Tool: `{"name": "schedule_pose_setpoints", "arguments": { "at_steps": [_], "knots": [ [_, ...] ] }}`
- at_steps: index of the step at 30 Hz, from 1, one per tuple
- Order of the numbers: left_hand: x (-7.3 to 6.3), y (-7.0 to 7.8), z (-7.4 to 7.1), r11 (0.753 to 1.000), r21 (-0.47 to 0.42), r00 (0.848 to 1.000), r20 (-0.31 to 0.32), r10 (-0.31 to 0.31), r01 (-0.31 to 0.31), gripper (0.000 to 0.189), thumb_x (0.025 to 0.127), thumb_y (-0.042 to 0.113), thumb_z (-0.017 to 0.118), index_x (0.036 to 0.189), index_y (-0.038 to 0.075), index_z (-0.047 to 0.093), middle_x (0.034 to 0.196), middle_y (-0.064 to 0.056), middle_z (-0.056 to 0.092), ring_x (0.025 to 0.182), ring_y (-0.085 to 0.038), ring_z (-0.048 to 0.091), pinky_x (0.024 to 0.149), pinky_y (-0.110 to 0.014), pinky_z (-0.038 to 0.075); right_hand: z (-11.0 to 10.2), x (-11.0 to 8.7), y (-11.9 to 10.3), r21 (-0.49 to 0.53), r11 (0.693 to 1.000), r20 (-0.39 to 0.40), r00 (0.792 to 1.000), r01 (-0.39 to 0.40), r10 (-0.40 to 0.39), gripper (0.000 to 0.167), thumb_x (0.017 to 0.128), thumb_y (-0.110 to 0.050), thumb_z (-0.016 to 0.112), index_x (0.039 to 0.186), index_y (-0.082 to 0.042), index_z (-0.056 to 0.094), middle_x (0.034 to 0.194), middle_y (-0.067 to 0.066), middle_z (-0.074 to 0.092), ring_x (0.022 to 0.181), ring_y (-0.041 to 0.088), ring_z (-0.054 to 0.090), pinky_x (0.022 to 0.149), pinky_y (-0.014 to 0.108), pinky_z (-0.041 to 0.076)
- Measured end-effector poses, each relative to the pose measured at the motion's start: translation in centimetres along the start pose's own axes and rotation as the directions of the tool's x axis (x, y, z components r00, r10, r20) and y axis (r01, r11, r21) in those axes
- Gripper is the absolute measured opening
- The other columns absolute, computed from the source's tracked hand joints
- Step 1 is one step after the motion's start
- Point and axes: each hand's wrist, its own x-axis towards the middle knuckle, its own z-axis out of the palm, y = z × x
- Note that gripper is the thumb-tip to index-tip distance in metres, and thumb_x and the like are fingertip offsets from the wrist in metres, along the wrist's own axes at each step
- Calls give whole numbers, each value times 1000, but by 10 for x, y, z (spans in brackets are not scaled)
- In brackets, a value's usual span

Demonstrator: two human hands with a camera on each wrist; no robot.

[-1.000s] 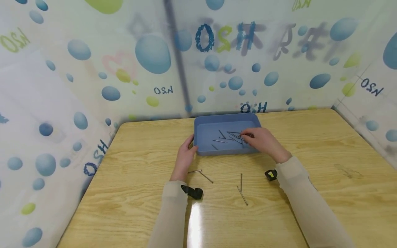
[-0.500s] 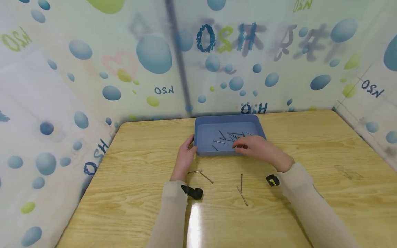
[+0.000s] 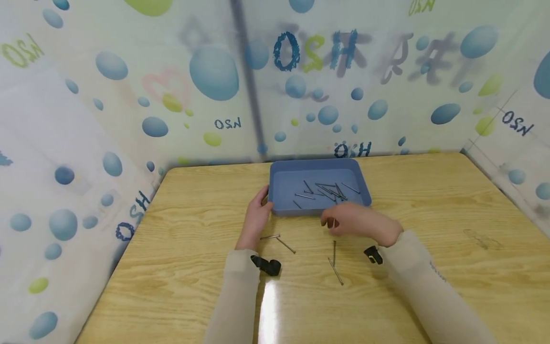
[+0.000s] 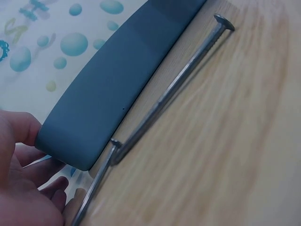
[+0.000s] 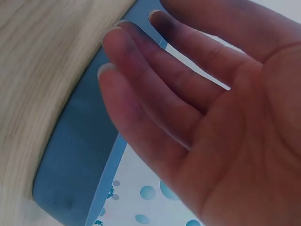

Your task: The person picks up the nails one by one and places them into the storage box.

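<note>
A shallow blue tray (image 3: 292, 212) sits toward the back of the table, with several steel nails (image 3: 305, 196) scattered inside. My left hand (image 3: 255, 220) grips the tray's front left corner; in the left wrist view the thumb is against the wall and the other fingers lie round behind it. Two nails (image 3: 286, 245) lie on the table near that wrist. My right hand (image 3: 358, 220) hovers just in front of the tray's front wall, fingers loosely bent and holding nothing in the right wrist view. Below it, two more nails (image 3: 334, 253) lie on the wood, overlapping end to end.
The wooden table (image 3: 193, 286) runs up to a patterned wall covering (image 3: 206, 143) at the back and sides. Black wrist cameras (image 3: 269, 267) ride on both beige sleeves. Faint scribble marks (image 3: 481, 237) show on the table at the right.
My right hand has let go of nails in the tray and pulled back toward me over the front rim. The left hand has stayed at the tray's corner.
</note>
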Motion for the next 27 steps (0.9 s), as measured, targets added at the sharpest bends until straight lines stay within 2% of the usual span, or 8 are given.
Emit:
{"name": "schedule_pose_setpoints", "arguments": {
  "at_steps": [8, 15, 20, 27],
  "knots": [
    [1, -3, 1, 1000, 25, 1000, -15, 17, -16, 53, 89, 11, 44, 140, 20, 32, 140, 9, 32, 129, -11, 23, 102, -37, 25, 8, 0, 0, -58, 998, 6, 1000, 12, -11, 14, 81, -7, 61, 92, -14, 63, 89, -5, 59, 79, 12, 54, 68, 29, 45],
    [1, -2, 1, 999, 27, 999, -23, 39, -38, 53, 88, 9, 43, 140, 18, 33, 140, 7, 33, 129, -11, 24, 102, -36, 24, 15, -4, -3, -119, 993, 12, 1000, -20, 22, 24, 79, 2, 59, 92, -19, 62, 90, -6, 51, 81, 11, 50, 70, 29, 44],
    [1, -2, 0, 1000, 11, 999, -17, 29, -29, 53, 89, 10, 42, 140, 20, 32, 140, 9, 32, 129, -10, 23, 101, -36, 26, 18, -3, -5, -129, 992, 22, 1000, -4, 6, 28, 73, 6, 59, 85, -20, 61, 86, -5, 49, 74, 11, 46, 65, 27, 41],
    [-1, -1, 1, 1000, 5, 1000, -7, 23, -23, 53, 90, 10, 42, 140, 20, 32, 140, 9, 32, 130, -12, 23, 101, -37, 26, 21, -2, -5, -123, 992, 26, 999, 35, -32, 18, 73, -6, 67, 74, -22, 59, 78, -5, 45, 67, 11, 42, 58, 25, 38]
  ]
}}
